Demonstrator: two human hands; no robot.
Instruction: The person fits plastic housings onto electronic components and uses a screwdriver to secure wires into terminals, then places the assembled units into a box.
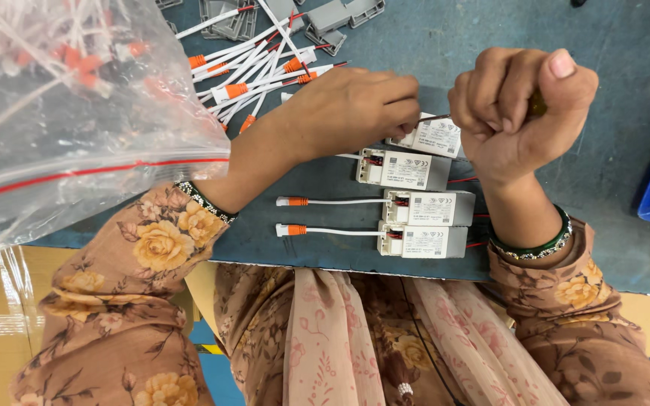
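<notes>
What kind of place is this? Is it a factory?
Probably a small electronics assembly workbench. Four small grey boxes with white labels lie in a row, a heap of white cables with orange ends waits beside them, and more sit in a clear plastic bag. The hands work at the top box.

Light: bright, even, from overhead | Shadows: soft, short under the hands on the tabletop (626, 68) | Glare: sheen on the clear plastic bag (77, 128) | Focus: bag blurred close to the lens, centre sharp | Edges: slight wide-angle stretch
</notes>
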